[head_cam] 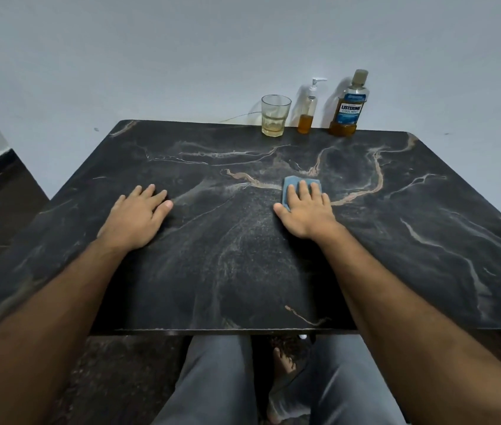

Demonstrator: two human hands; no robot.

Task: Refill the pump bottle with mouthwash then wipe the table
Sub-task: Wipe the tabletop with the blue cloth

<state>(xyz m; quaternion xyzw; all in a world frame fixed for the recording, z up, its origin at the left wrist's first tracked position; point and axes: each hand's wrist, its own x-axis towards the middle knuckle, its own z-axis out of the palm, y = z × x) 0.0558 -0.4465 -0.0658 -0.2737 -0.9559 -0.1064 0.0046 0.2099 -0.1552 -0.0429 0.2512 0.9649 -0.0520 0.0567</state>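
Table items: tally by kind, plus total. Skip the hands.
Bottles: 2, the pump bottle and the mouthwash bottle
Glasses: 1, the clear glass
Cloths: 1, the blue cloth under the right hand
Total: 4, all on the table

Dim, cool, even light; soft shadows beside bottles on wall; wide-angle bowing at edges; slight softness.

A plain room at home: a dark marble table against a bare wall, mouthwash bottle and glass on it.
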